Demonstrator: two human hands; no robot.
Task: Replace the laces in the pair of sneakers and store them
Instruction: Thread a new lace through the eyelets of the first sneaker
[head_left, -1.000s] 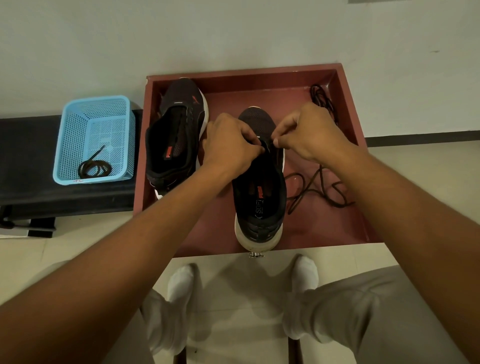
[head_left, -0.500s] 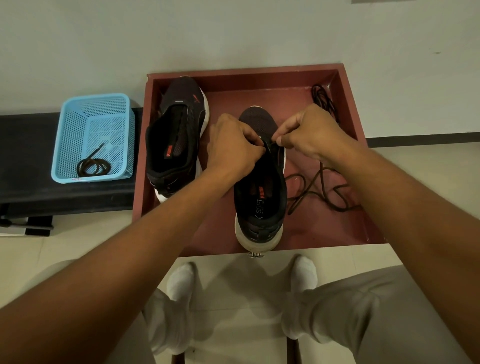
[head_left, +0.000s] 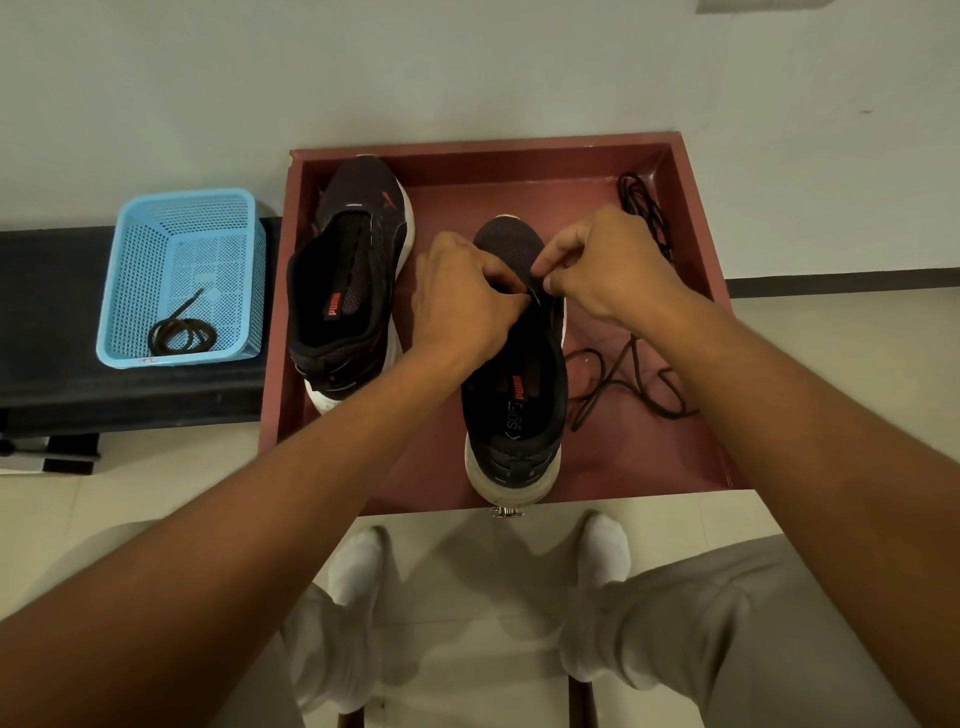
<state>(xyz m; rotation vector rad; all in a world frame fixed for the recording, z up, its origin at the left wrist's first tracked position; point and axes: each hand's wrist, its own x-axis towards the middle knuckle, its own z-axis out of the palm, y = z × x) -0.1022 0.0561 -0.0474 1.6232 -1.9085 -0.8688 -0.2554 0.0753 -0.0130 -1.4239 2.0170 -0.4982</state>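
Right now I see the red tray (head_left: 696, 291) backed against the wall, its near edge above my knees, bare floor showing between the shoes and along its front right; two black sneakers stand in it, one at left (head_left: 347, 291) with no lace, one in the middle (head_left: 517, 395) under my hands; one loose lace (head_left: 618, 384) trails right, another bundle (head_left: 644, 208) lies in the far right corner, a third lace (head_left: 179, 332) coils in the blue basket (head_left: 130, 270) on the black bench (head_left: 52, 291); my left hand (head_left: 462, 296) curls over the shoe's eyelets, my right hand (head_left: 608, 265) pinches the lace end beside it.
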